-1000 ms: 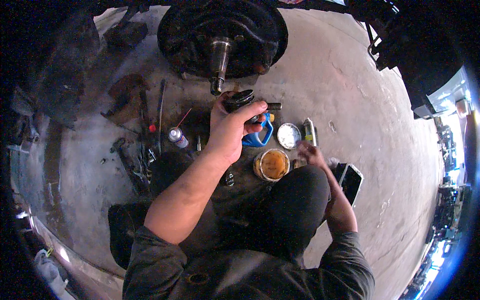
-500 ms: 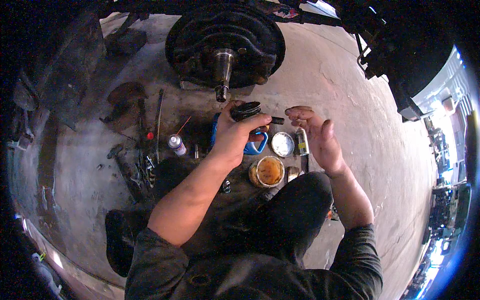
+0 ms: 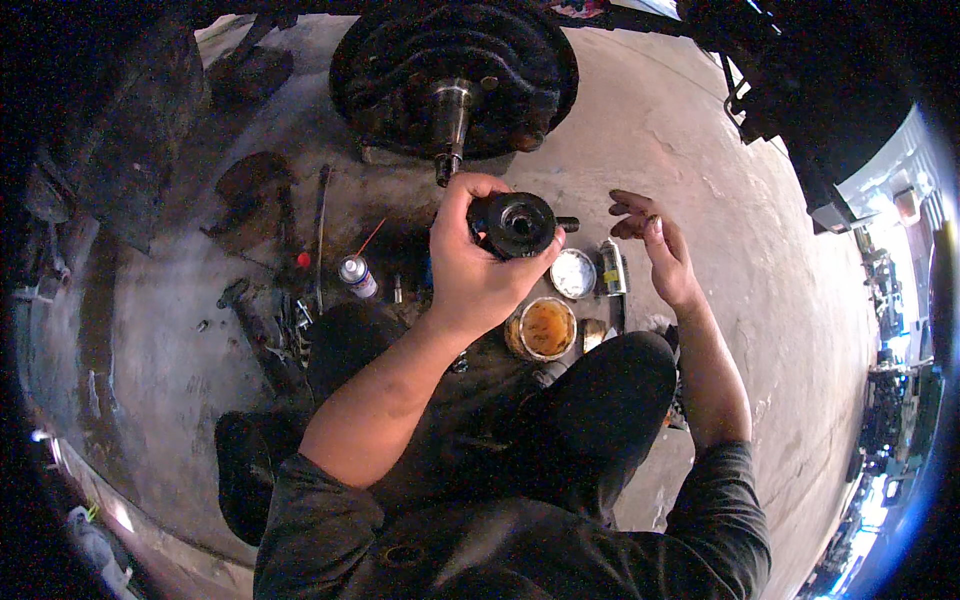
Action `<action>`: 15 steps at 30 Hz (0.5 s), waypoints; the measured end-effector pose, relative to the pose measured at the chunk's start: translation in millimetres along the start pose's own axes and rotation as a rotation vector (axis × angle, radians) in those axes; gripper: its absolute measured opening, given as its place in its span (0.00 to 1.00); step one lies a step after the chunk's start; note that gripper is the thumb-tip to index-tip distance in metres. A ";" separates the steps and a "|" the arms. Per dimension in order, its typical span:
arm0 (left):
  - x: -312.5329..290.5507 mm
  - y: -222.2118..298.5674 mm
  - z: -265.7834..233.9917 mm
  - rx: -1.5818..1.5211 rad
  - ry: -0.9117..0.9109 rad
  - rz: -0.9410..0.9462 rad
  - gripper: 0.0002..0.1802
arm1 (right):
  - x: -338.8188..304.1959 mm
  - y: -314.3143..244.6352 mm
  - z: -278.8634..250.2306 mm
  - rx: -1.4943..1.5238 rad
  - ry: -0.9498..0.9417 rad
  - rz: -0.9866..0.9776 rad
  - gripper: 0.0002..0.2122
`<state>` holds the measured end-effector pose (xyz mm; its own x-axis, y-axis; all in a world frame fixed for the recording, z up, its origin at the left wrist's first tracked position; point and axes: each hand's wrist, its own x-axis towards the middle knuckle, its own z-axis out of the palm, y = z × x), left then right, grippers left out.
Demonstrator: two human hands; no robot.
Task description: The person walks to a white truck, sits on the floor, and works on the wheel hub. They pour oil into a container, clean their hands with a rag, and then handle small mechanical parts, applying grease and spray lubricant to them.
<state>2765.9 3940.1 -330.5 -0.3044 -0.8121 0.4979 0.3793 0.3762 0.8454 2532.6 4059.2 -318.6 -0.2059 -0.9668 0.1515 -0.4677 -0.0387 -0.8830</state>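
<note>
My left hand (image 3: 482,262) is wrapped round a black, greasy wheel hub (image 3: 522,226). Its round bore faces up toward me, and a short stud sticks out on its right side. Just beyond the hub, a bare metal spindle (image 3: 451,118) juts from a large dark round backing plate (image 3: 400,60). My right hand (image 3: 664,250) hovers off to the right, empty, its fingers apart and their tips dark with grime. Below the hub, an open tub of amber grease (image 3: 546,330) stands on the floor beside a round white lid (image 3: 573,273).
A spray can (image 3: 357,277) with a thin red straw stands left of my hands. A silver tube (image 3: 612,268) lies right of the lid. Loose tools (image 3: 300,325) and a red cap (image 3: 303,260) are scattered at left. Dark vehicle parts (image 3: 790,120) overhang the upper right.
My left hand has tilted the hub so its bore now faces up, moving it slightly right. My right hand has drawn away to the right. The blue jug is now mostly hidden.
</note>
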 end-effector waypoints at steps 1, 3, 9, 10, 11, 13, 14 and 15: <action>0.3 -2.3 0.4 -0.011 -0.012 0.020 0.29 | -3.3 7.5 -1.1 -0.005 0.031 0.041 0.26; 2.2 -5.1 1.7 0.031 0.002 0.028 0.29 | -5.5 19.4 -1.7 0.000 0.039 0.048 0.25; 3.6 -14.7 6.9 0.117 0.011 0.072 0.27 | -5.0 21.4 -1.4 -0.104 0.008 0.022 0.29; 3.3 -15.4 6.8 0.178 0.023 0.106 0.27 | -4.1 18.4 -0.5 -0.154 -0.027 0.014 0.27; 3.4 -16.7 5.3 0.203 -0.003 0.090 0.27 | -2.8 13.5 0.0 -0.203 -0.064 0.004 0.25; 3.6 -14.6 4.5 0.135 0.004 -0.014 0.27 | 0.2 4.6 7.4 -0.294 -0.069 -0.016 0.16; 3.7 -14.5 3.4 0.104 0.012 -0.066 0.27 | 3.2 5.7 11.6 -0.337 -0.128 -0.006 0.14; 6.8 -16.0 2.8 0.057 0.040 -0.007 0.28 | 9.1 3.6 15.0 -0.386 -0.180 0.003 0.13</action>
<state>2755.3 3929.8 -340.1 -0.2716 -0.8316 0.4844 0.3268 0.3937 0.8592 2542.0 4046.5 -327.0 -0.0706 -0.9968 0.0388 -0.7620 0.0288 -0.6469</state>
